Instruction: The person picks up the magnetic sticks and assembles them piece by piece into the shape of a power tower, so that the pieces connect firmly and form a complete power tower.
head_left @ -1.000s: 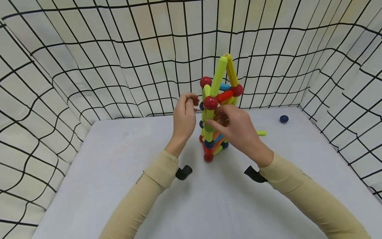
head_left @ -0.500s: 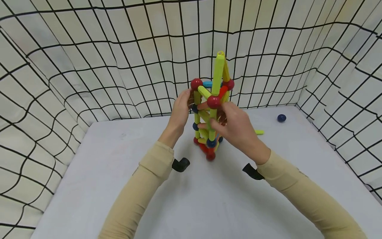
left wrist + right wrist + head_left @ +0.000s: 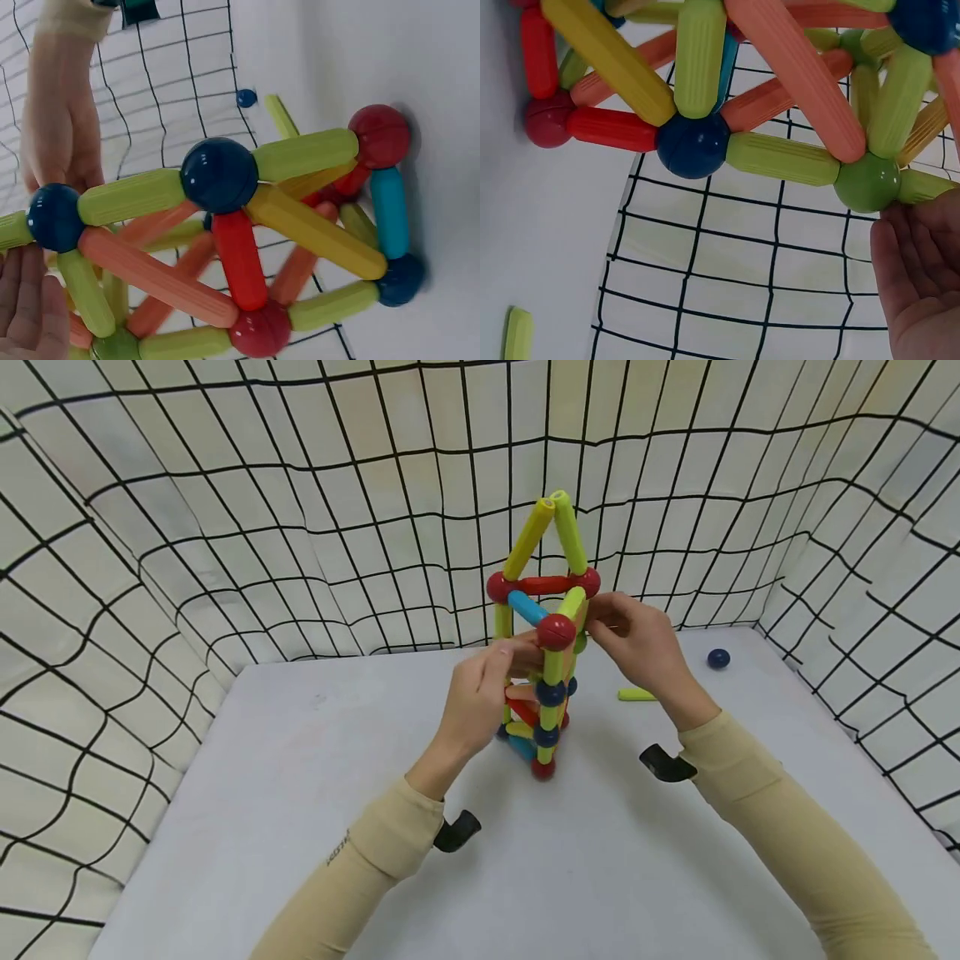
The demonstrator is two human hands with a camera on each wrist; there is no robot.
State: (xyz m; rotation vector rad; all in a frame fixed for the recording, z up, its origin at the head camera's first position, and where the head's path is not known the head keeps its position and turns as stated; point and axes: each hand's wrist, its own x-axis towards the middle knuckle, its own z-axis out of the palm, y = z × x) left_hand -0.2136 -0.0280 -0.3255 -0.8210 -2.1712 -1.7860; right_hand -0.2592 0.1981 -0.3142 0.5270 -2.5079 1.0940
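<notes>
An upright magnetic stick-and-ball tower (image 3: 557, 632) stands on the white table, built from lime, yellow, red, orange and blue sticks joined by coloured balls. Two sticks lean together at its top. My left hand (image 3: 476, 693) holds the tower's left side, with some fingers passing behind the near post. In the left wrist view its fingers lie beside a dark blue ball (image 3: 56, 217). On the right, my right hand (image 3: 641, 639) grips the upper part below a red ball (image 3: 587, 582). The right wrist view has its fingers against a green ball (image 3: 868, 182); its far fingertips are partly hidden.
A loose lime stick (image 3: 636, 695) lies on the table (image 3: 337, 760) right of the tower. Farther right is a loose dark blue ball (image 3: 718, 658). Black netting (image 3: 360, 535) over white cloth rises behind and along both sides. Black curved pieces (image 3: 459, 832) jut from both wrists.
The tower has turned, bringing its blue upper stick to the front left and the leaning top sticks to the back. My right hand moved up and right; my left hand reaches farther in.
</notes>
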